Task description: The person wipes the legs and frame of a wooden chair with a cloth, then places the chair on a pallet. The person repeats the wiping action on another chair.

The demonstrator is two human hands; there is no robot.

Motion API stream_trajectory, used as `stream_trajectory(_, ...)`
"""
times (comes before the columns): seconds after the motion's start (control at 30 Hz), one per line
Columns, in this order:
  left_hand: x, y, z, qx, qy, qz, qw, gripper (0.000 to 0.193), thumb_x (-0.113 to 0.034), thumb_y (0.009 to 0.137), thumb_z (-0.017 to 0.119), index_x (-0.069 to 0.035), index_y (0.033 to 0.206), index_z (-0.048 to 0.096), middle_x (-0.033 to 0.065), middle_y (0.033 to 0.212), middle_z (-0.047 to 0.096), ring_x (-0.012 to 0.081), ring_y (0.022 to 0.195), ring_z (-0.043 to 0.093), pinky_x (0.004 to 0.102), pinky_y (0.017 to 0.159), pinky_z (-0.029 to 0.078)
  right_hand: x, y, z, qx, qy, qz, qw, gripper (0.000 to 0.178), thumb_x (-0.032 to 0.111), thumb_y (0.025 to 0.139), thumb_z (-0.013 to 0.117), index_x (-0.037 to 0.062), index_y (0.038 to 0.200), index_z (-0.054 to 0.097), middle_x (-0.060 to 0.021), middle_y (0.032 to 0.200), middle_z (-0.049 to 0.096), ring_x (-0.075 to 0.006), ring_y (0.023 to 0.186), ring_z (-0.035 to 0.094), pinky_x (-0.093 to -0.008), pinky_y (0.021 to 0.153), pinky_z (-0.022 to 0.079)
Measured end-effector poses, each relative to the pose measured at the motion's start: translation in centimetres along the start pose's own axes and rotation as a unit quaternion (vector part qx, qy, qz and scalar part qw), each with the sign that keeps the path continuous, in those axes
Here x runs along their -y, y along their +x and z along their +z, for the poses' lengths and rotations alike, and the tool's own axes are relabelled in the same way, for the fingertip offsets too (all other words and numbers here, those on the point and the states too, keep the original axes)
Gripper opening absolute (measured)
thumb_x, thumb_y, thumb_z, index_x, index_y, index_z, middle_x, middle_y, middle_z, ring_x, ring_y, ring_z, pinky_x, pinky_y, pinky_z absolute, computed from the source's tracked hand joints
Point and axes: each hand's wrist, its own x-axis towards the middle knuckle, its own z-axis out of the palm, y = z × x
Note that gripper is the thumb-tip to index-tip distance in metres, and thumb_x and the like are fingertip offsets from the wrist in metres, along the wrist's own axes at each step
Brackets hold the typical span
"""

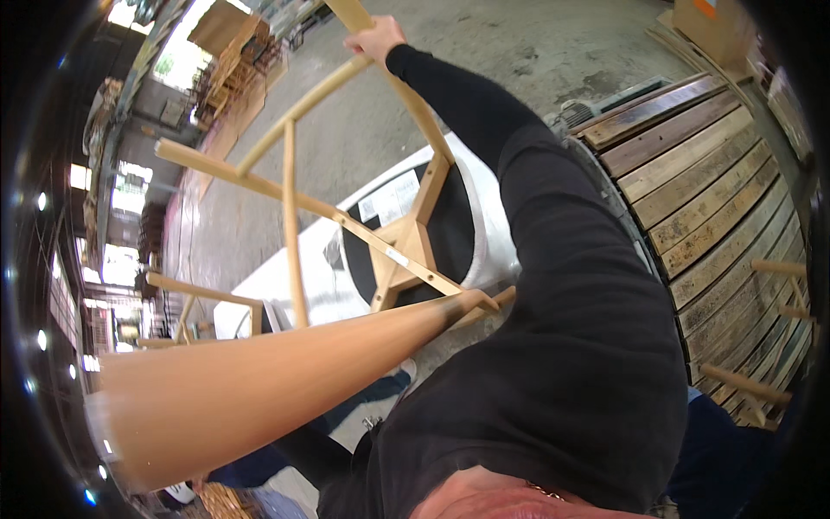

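A light wooden stool is upside down in front of me, its legs and round rungs pointing up and outward. Its black seat underside bears a white label and lies on a silvery-white covered surface. My right hand is closed round one leg at the far end, near a rung joint. Close to the camera, another stool leg looms large and slightly blurred across the lower left. My left forearm passes behind that leg; the fingers of my left hand are hidden there.
A wooden slatted platform runs along my right, with more wooden legs at its near end. Other light wooden legs stand at left. Stacked wooden furniture is at far left, and a cardboard box at far right.
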Motion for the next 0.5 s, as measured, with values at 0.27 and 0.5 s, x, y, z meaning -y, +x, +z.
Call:
stream_trajectory(0.27,-4.6,-0.3,4.3,-0.016,-0.468,-0.291,0.834,0.017,-0.017,0.09,0.067,-0.005,0.085,0.055,0.0081,0.07,0.059,0.0183,0.066,0.059,0.0329,0.068,0.05,-1.8,2.3,1.5,0.008,-0.062,0.022,0.998,0.025,0.02,0.068,0.078,0.0039,0.085,0.071,-0.0066,0.07,0.067,-0.012,0.066,0.061,-0.0321,0.065,0.051)
stream_trajectory(0.5,-1.4,-2.9,-2.0,0.1,-0.58,-0.172,0.79,0.024,-0.016,0.089,0.066,-0.002,0.101,0.05,0.0121,0.084,0.059,0.0241,0.078,0.061,0.0452,0.084,0.052,3.3,-1.8,2.2,0.069,-0.042,0.076,0.994,0.04,0.027,0.078,0.082,-0.0012,0.102,0.068,-0.0057,0.087,0.068,-0.0151,0.078,0.063,-0.0334,0.069,0.053)
